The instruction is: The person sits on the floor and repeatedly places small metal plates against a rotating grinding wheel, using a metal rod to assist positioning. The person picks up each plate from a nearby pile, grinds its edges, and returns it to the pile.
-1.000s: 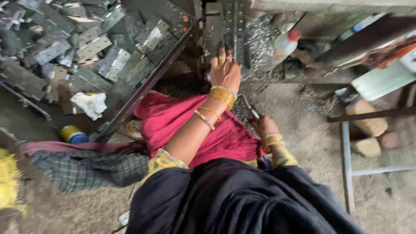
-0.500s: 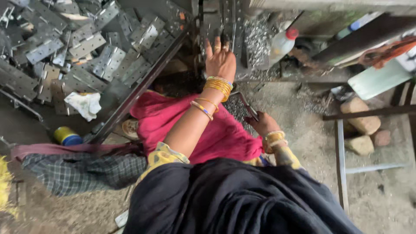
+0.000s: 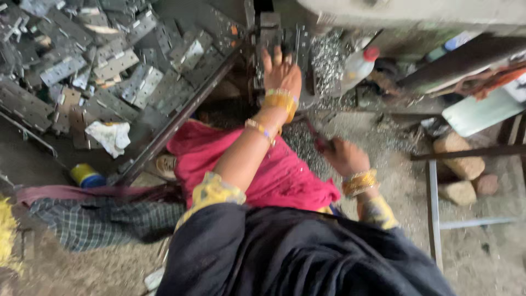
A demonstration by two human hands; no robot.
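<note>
Two hands show below the head camera, both with gold bangles at the wrist. Nearest lies a dark cloth (image 3: 296,257) over the person's lap, with a pink cloth (image 3: 257,164) spread beyond it. The right hand (image 3: 344,156) sits low beside the pink cloth, fingers curled around a thin dark rod (image 3: 316,137); blur hides how tightly. Farther off, the left hand (image 3: 281,71) reaches forward, fingers spread flat against the dark metal press part (image 3: 269,33), gripping nothing that can be seen. Silvery metal shavings (image 3: 327,57) heap just right of that hand, beside a white bottle with a red cap (image 3: 359,66). Stamped grey metal plates (image 3: 109,66) pile up at far left.
</note>
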